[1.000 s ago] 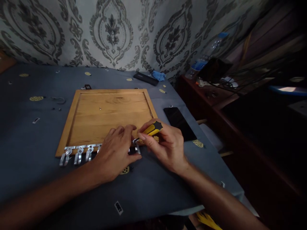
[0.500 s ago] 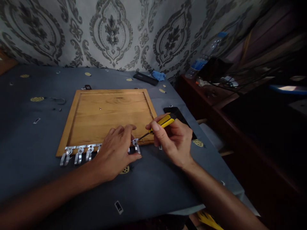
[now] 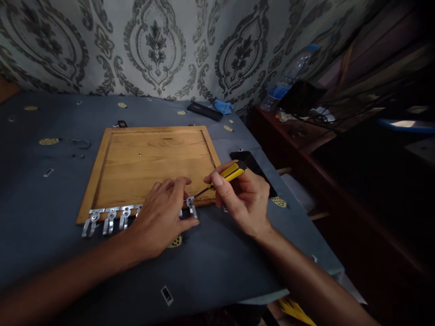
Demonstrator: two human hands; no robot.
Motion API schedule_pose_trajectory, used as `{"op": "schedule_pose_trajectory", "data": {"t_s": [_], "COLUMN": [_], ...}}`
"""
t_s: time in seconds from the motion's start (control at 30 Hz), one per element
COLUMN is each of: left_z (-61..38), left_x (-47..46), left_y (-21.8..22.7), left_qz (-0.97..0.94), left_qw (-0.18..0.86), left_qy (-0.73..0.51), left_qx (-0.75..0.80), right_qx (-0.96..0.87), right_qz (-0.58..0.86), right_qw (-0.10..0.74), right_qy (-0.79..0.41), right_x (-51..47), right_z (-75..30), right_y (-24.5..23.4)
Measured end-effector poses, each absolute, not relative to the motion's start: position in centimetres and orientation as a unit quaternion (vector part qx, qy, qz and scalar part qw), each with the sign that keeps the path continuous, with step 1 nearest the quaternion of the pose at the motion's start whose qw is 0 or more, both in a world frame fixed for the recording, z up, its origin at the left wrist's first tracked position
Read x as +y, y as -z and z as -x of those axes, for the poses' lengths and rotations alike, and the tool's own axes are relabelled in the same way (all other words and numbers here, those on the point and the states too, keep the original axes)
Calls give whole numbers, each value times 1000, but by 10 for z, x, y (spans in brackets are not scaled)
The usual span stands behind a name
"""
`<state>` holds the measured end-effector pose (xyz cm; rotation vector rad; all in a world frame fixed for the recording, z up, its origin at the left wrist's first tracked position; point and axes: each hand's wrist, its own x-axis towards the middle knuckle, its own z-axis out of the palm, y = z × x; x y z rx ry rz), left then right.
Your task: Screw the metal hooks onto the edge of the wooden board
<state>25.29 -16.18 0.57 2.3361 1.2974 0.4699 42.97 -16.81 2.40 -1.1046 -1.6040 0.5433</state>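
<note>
My right hand (image 3: 246, 206) is closed round the yellow and black handle of a screwdriver (image 3: 233, 172). The shaft slants down to the left, its tip at the right end of a silver metal hook rail (image 3: 109, 217). My left hand (image 3: 158, 219) grips that rail near the same end, thumb below and fingers above, hiding its middle part. Several hooks of the rail hang over the near edge of a framed wooden board (image 3: 152, 167). On the board lies a small screw-like piece (image 3: 140, 155). Whether the tip sits in a screw is too small to tell.
A black phone-like slab (image 3: 253, 165) lies right of the board, partly behind my right hand. At the back are a dark case (image 3: 205, 111) and a blue cloth (image 3: 223, 107). A plastic bottle (image 3: 288, 81) stands on the brown cabinet (image 3: 272, 131) beyond the table's right edge.
The whole view has shifted slightly, with things sitting a little further left. Both hands keep their holds on the hook rail and the screwdriver.
</note>
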Motion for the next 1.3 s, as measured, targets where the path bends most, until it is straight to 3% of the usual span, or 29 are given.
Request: {"op": "schedule_pose_trajectory", "data": {"t_s": [0.37, 0.67, 1.3], "left_z": [-254, -253, -250], "left_x": [-161, -161, -163], "left_y": [-9, -7, -9], "left_qz": [-841, -849, -844], "left_qw": [213, 190, 213], "left_qy": [-158, -168, -157], "left_qx": [471, 463, 466], "right_qx": [-691, -745, -738], "right_qz": [442, 438, 443], "right_qw": [520, 476, 480], "right_qy": [-237, -162, -171], "right_x": [-169, -169, -169], "right_z": [-428, -426, -427], "right_y": [-21, -23, -22]}}
